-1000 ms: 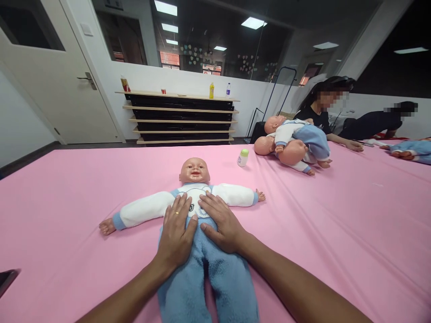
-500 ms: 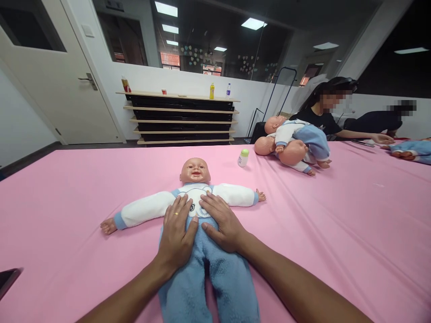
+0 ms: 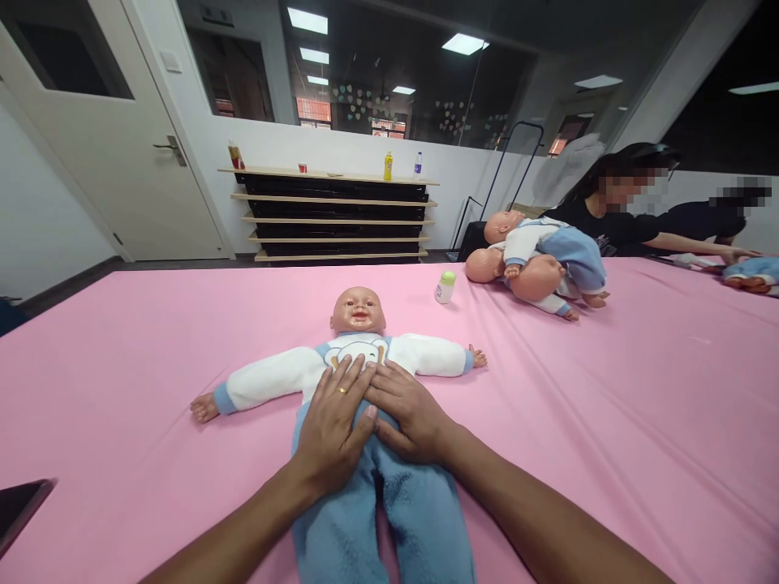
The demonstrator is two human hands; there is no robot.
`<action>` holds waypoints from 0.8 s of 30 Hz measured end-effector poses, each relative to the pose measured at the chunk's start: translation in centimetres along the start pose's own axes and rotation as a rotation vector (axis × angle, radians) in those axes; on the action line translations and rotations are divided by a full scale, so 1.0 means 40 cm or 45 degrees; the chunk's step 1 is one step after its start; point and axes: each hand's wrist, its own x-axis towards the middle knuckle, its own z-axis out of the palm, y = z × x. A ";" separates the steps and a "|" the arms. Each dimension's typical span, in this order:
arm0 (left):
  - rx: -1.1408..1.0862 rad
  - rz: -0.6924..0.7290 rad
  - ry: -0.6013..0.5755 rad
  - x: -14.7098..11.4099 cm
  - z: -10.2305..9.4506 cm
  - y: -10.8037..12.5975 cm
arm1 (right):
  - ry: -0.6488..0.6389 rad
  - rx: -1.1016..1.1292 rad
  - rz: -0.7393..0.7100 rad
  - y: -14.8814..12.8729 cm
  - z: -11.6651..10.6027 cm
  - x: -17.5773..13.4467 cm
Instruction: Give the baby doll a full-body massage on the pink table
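"Where both hands are to be recorded, what is the position of each?"

"The left hand [image 3: 334, 434] lies palm down on the belly of the doll [image 3: 337, 349], fingers extended and slightly apart, with a ring [image 3: 342, 390] on one finger. The right hand [image 3: 414, 414] lies palm down beside it, fingers extended and close together."

"Are the hands in mutual contact?"

"Yes. They meet at the doll's midline, above the legs of the blue trousers [image 3: 341, 527]. Whether the left index finger overlaps the right fingertips or merely abuts them cannot be told."

"State the doll's location and orientation."

"It lies face up on the pink sheet [image 3: 152, 357], head at the far end, both arms extended sideways. Its legs run past the lower edge of view."

"List adjacent items."

"A small bottle [image 3: 445, 292] with a green cap [image 3: 449, 277] stands beyond the doll's arm, on the right of view. Further right, other dolls [image 3: 535, 280] lie piled near a person in black [image 3: 614, 223]. A dark flat object [image 3: 21, 511] lies at the left edge."
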 end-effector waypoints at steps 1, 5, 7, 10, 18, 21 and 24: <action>0.010 -0.030 -0.032 0.003 0.001 0.000 | -0.017 -0.002 0.042 0.001 0.001 0.001; 0.002 -0.193 0.005 0.008 0.014 -0.007 | -0.014 -0.003 0.217 0.011 0.014 -0.006; -0.021 -0.265 0.057 0.007 0.025 -0.014 | 0.011 -0.003 0.261 0.017 0.022 -0.012; -0.058 -0.350 0.141 0.002 0.038 -0.021 | 0.084 -0.019 0.276 0.023 0.031 -0.020; -0.037 -0.043 0.238 -0.021 0.011 0.004 | 0.335 -0.120 -0.060 0.012 0.027 -0.032; -0.018 0.111 0.057 -0.014 -0.006 0.012 | 0.138 -0.025 -0.139 0.002 0.013 -0.015; 0.006 0.010 -0.067 0.001 -0.012 0.015 | 0.014 0.006 -0.030 0.004 0.010 -0.001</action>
